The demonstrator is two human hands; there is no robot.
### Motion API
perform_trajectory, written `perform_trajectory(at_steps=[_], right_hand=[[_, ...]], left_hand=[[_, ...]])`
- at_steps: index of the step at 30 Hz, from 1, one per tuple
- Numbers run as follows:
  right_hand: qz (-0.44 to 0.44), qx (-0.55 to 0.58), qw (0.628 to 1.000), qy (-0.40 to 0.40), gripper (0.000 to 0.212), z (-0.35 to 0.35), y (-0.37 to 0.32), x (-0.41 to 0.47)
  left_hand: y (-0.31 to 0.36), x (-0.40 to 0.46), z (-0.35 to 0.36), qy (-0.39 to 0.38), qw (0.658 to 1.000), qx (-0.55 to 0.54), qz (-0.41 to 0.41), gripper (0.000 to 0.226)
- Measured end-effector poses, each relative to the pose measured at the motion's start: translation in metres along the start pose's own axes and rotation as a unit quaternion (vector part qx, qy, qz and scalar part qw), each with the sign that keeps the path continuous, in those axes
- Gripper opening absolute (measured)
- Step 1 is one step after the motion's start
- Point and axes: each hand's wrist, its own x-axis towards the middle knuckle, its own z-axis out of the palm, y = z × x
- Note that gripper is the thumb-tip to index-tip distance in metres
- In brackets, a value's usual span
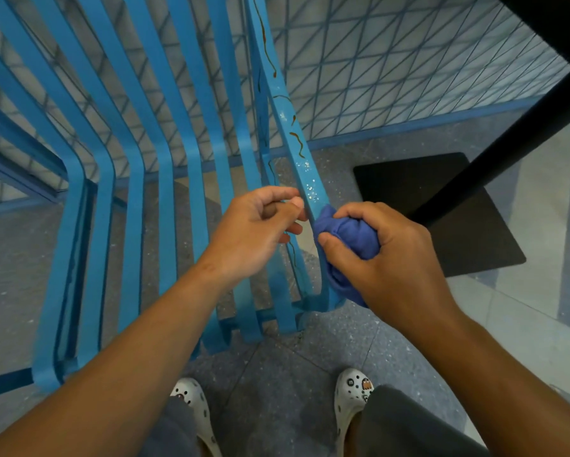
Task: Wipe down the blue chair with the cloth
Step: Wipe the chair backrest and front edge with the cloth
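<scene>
At the bottom of the frame your white perforated clogs point(194, 410) stand on speckled grey floor point(277, 390), just short of the blue slatted chair's point(135, 192) front edge. Above them, your right hand point(386, 255) grips a bunched blue cloth point(346, 232), fingers curled round it, pressed to the outer edge of the chair's rightmost slat point(297, 140). Your left hand point(254, 232) pinches that same slat from the inner side, fingers curled. Up the slat run brown squiggles and pale specks (still unwiped). Right of centre, a black table base plate point(442, 206) lies near the chair, open floor between. Farther back, a wall of diagonal-lined tiles point(409, 61).
</scene>
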Motion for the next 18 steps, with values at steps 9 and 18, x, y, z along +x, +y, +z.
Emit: perform_trajectory(at_steps=[9, 18], right_hand=[[0.071, 0.000, 0.997, 0.035, 0.009, -0.013, 0.017, 0.019], [0.003, -0.009, 1.000, 0.003, 0.012, -0.007, -0.010, 0.007]], left_hand=[[-0.003, 0.007, 0.005, 0.025, 0.999, 0.024, 0.005, 0.019], [-0.006, 0.009, 0.004, 0.049, 0.997, 0.001, 0.056, 0.009]])
